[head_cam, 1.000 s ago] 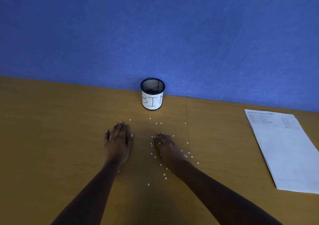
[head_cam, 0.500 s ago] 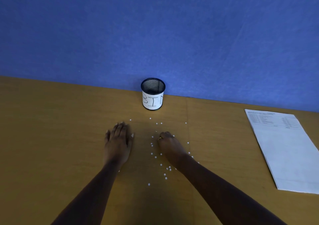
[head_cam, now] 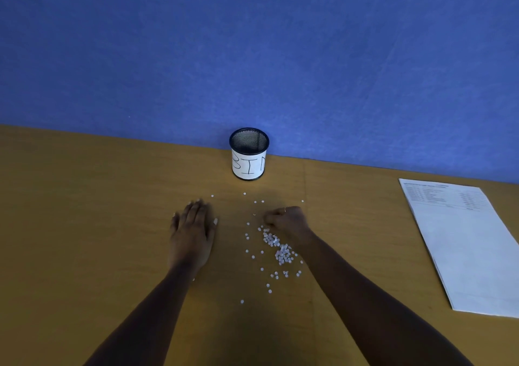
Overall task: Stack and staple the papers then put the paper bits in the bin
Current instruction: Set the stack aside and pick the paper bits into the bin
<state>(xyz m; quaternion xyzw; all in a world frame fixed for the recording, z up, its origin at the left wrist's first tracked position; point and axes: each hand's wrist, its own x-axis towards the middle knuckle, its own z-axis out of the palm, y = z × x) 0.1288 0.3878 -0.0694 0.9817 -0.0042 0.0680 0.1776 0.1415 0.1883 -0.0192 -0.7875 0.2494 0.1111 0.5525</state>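
Paper bits [head_cam: 276, 249] heaped just beside curled right hand [head_cam: 286, 219], strays scattered nearer and beyond. Best raked into one pile against flat, spread left hand [head_cam: 193, 231], then lifted to bin [head_cam: 248, 155] beyond both hands. Papers [head_cam: 466, 247] far right, edge cut off; staple not discernible. Right fingers together; contents, if any, hidden.

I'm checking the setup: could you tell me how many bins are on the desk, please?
1: the mesh bin stands at the desk's far edge against the blue wall, beyond both hands. None looks hidden.
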